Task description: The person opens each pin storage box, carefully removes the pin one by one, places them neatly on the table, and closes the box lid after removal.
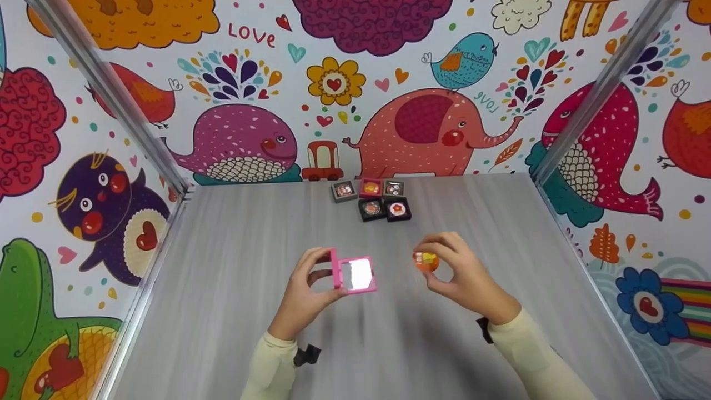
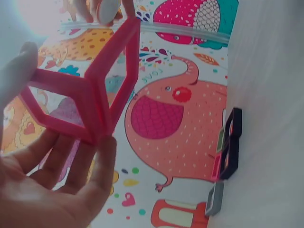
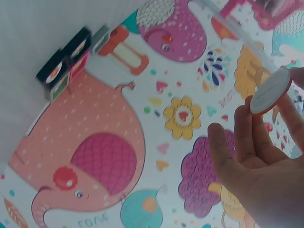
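My left hand [image 1: 300, 303] grips a small pink square case [image 1: 358, 275] by one side, thumb below and fingers above. The case stands unfolded at its hinge, two square frames with clear film windows, as the left wrist view shows; bright glare covers one window in the head view. To its right, my right hand [image 1: 464, 275] pinches a round orange badge [image 1: 426, 261] with a yellow and white design between thumb and fingers. In the right wrist view the pale flat back of the badge [image 3: 270, 91] shows. Both hands are raised over the table, a gap between badge and case.
At the back of the grey table [image 1: 250, 250] several small square cases sit close together, each with a round badge: a grey one [image 1: 344, 190], a pink one [image 1: 371, 188] and black ones [image 1: 397, 209]. Cartoon-printed walls and metal corner posts [image 1: 577, 122] enclose the table.
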{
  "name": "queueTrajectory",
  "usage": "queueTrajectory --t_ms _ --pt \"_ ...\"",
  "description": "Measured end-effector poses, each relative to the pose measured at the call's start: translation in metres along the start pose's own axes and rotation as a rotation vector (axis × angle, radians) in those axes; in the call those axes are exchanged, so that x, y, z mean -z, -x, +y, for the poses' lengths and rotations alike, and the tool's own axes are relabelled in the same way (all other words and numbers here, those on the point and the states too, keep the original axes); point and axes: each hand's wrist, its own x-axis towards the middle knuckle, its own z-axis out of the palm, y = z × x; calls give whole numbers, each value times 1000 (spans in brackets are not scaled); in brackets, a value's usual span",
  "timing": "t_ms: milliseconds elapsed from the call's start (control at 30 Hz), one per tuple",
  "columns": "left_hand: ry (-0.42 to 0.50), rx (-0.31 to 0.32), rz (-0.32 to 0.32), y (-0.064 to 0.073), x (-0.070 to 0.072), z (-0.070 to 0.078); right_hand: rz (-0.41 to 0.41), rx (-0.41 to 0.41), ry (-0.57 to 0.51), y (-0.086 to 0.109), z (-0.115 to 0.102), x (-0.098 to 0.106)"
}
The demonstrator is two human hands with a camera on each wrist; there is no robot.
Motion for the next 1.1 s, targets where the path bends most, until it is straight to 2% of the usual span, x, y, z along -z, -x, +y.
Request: queueTrajectory --t_ms 167,333,533,733,867,1100 --pt "-46 12 37 0 11 0 33 11 7 2 6 6" --pt "-78 10 41 -2 16 0 19 4 9 4 8 6" --pt "-75 8 34 -4 21 0 9 -28 6 6 9 8" --pt "-53 38 29 -5 28 -6 7 -34 24 8 16 7" --pt "-44 59 16 -4 30 -10 -5 -45 71 10 26 2" --pt "-51 66 11 -2 32 -12 -98 -114 144 20 58 -19"
